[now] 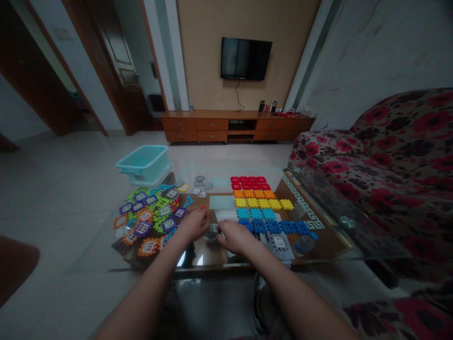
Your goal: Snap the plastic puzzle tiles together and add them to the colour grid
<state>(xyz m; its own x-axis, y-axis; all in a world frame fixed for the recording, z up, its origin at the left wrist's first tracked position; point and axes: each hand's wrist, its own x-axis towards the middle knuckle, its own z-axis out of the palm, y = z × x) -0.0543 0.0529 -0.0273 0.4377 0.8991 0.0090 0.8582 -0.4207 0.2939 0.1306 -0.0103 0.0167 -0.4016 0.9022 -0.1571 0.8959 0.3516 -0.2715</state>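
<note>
My left hand (196, 224) is closed above the glass table, with a small red piece (203, 208) showing at its fingertips; the piece's shape is mostly hidden. Close to it on the right, my right hand (233, 235) has its fingers curled, and whatever they may hold cannot be made out. Between the hands a round shiny disc (211, 233) shows at the glass. To the left spreads a heap of mixed interlocking plastic tiles (164, 211). Right of my hands lie rows of tiles sorted by colour: red (249, 182), orange (254, 194), yellow (264, 203), light blue (255, 214) and dark blue (274, 226).
Grey tiles (201, 184) lie at the table's far side. A turquoise tub (145, 160) stands at the far left. Near the right front are a clear bottle (306, 243) and a grey tile with a white window (279, 242). A flowered sofa (375, 141) flanks the glass table (332, 252).
</note>
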